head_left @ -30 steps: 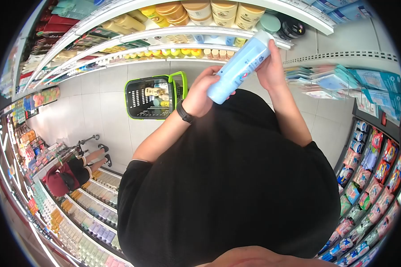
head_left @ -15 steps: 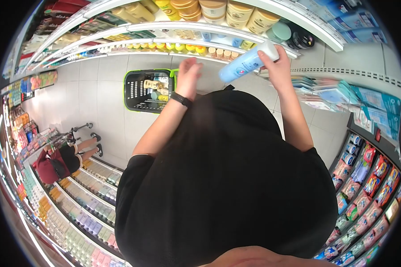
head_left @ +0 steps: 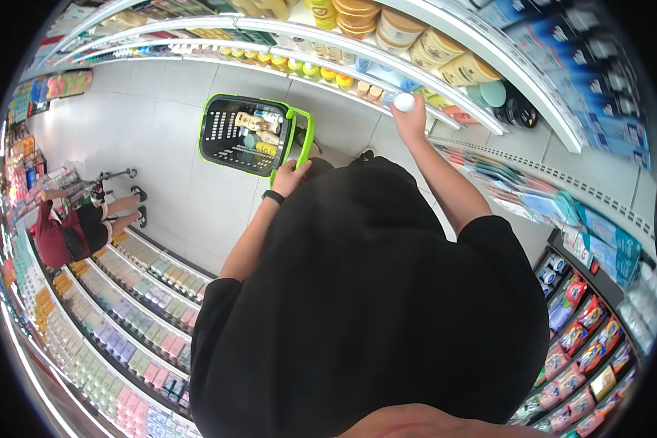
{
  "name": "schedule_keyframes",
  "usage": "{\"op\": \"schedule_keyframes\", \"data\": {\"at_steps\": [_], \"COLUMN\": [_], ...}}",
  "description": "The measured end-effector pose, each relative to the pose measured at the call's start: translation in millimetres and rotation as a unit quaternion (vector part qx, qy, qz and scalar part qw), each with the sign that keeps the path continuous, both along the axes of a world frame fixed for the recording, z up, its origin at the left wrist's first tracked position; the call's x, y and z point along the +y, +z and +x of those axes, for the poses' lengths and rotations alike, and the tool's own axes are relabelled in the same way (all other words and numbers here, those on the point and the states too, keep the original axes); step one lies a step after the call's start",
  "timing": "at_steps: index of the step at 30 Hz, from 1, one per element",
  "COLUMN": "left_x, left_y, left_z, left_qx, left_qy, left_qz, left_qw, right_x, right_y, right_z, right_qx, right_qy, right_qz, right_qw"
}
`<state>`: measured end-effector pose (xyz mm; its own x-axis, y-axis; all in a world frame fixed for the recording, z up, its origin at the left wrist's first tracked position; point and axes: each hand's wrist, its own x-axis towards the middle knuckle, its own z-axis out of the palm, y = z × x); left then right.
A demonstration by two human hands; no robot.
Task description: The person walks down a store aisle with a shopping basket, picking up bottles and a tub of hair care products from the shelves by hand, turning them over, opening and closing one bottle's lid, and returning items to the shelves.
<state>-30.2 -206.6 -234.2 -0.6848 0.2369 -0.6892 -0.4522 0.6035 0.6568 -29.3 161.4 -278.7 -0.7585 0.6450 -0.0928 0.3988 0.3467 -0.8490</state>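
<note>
From my distant seat, I have the blue bottle (head_left: pixel 400 101) at about 1 o'clock from mid-view, in the right hand (head_left: pixel 410 123), before the edge of the lower shelf (head_left: pixel 442 117). Those fingers look curled closed around it near the white cap (head_left: pixel 405 104), which faces me, so the body is mostly foreshortened; I cannot tell whether its base touches anything.

The left hand (head_left: pixel 292 177) sits at 11 o'clock, low beside the dark knee (head_left: pixel 321 169) and close to the green handle (head_left: pixel 309 135) of the basket (head_left: pixel 219 146). I cannot tell how far its fingers are spread, or whether it rests on the knee or has hold of anything.

My main worry is the one-handed hold: if much of the weight hangs beyond the fingers, I judge the bottle could swing or slip. Its far end could also knock the small tan containers (head_left: pixel 369 91) just to its 10 o'clock, since the shelf front is crowded and the cap partly masks the view down.

The basket, towards 10 o'clock on the floor, holds loose goods; a careless pull at its handle could tip or shuffle them. The other person (head_left: pixel 58 237), at 9 o'clock, looks too far off to interfere
</note>
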Motion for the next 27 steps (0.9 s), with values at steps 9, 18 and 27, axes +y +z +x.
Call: {"op": "schedule_keyframes", "data": {"at_steps": [9, 18, 27], "left_x": [-54.5, -99.5, -147.7], "left_y": [29.2, 22.5, 31.9], "left_z": [-44.5, -102.4, -173.8], "left_qx": [-0.014, -0.003, 0.025], "left_qy": [0.068, 0.055, -0.014], "left_qz": [0.08, 0.02, -0.106], "left_qw": [0.994, 0.998, 0.994], "right_x": [-8.9, -38.5, -32.6], "right_y": [-34.0, -69.1, -87.0], "right_z": [-70.6, -111.0, -135.9], "right_qx": [-0.102, -0.1, -0.109], "right_qy": [-0.051, -0.264, -0.153], "right_qz": [0.048, -0.026, 0.032], "right_qw": [0.992, 0.959, 0.982]}}
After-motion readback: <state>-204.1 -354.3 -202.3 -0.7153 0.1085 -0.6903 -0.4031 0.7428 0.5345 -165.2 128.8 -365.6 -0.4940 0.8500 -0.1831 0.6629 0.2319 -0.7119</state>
